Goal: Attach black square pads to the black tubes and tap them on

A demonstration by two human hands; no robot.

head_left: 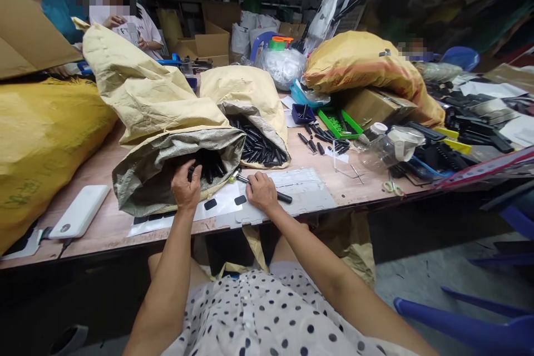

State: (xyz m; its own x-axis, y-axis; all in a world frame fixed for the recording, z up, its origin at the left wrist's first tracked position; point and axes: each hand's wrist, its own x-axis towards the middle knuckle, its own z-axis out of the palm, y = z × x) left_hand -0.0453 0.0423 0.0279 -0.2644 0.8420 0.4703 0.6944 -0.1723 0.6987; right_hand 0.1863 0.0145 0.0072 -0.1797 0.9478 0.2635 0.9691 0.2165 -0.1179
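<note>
My left hand reaches into the mouth of an open tan sack lying on the wooden table, its fingers closed around a black tube among several like it. My right hand rests on a clear plastic sheet and grips a black pen-like tool with a metal tip pointing left. A second open sack just behind holds many more black tubes.
A white power bank lies at the left. A big yellow sack fills the far left. Green tray, scissors, a clear container and black parts crowd the right. Another person sits across the table.
</note>
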